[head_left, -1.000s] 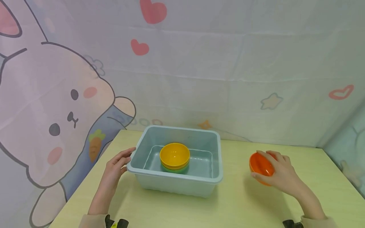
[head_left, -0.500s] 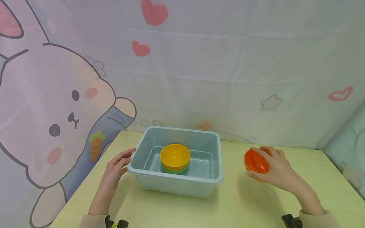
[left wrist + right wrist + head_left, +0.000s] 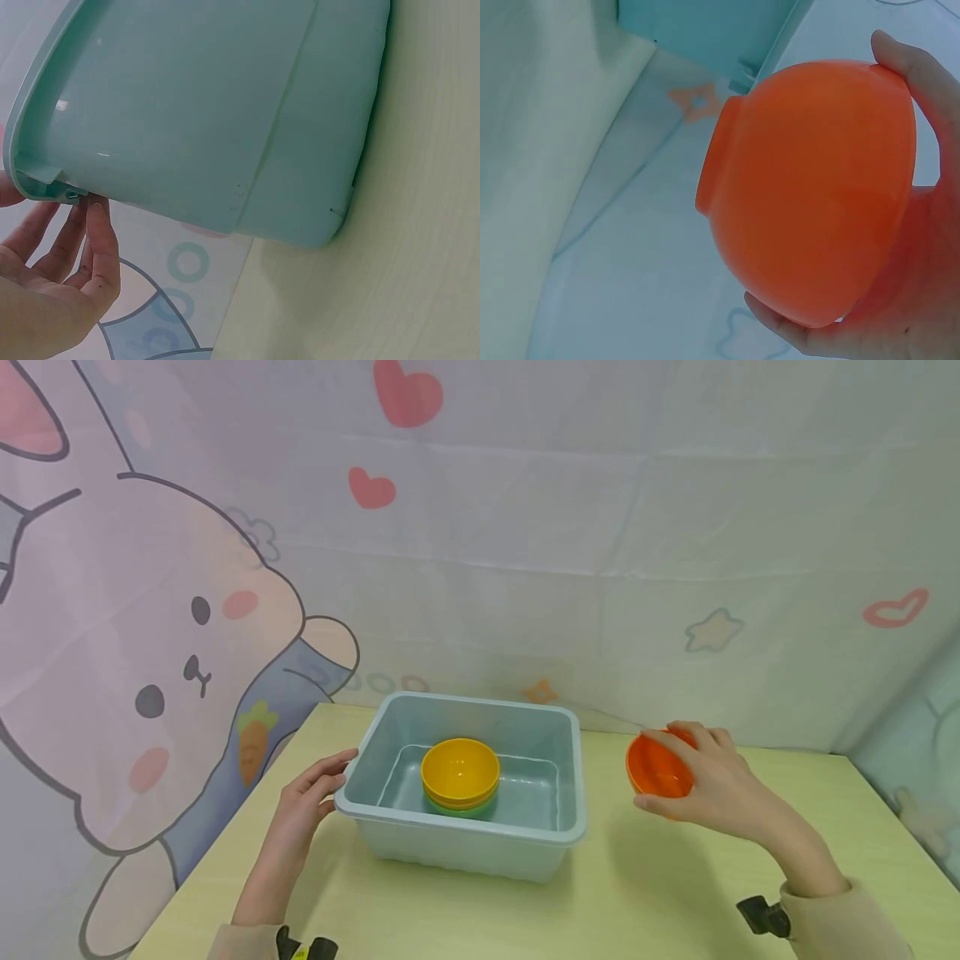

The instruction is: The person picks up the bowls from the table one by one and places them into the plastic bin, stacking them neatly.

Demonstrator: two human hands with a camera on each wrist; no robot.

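Note:
My right hand (image 3: 723, 789) holds an orange bowl (image 3: 658, 767) above the table, right of a pale blue-green plastic basin (image 3: 465, 847). Thumb and fingers grip the bowl by opposite sides of its rim. It is tilted, with its inside facing the head camera; the right wrist view shows the outside of the orange bowl (image 3: 817, 187) and its foot ring. At the basin's left edge, my left hand (image 3: 311, 789) grips the rim, fingers bent under it in the left wrist view. Inside the basin, a yellow bowl (image 3: 460, 768) sits stacked over a green bowl (image 3: 467, 811).
Basin and hands are over a pale yellow-green table (image 3: 622, 902). Behind it hangs a cloth backdrop (image 3: 517, 527) printed with a rabbit, hearts and stars. Dark wrist-camera mounts (image 3: 765, 917) show at the sleeves.
My right hand has carried the orange bowl leftward and upward, closer to the basin. The left hand, basin and stacked bowls stay in place.

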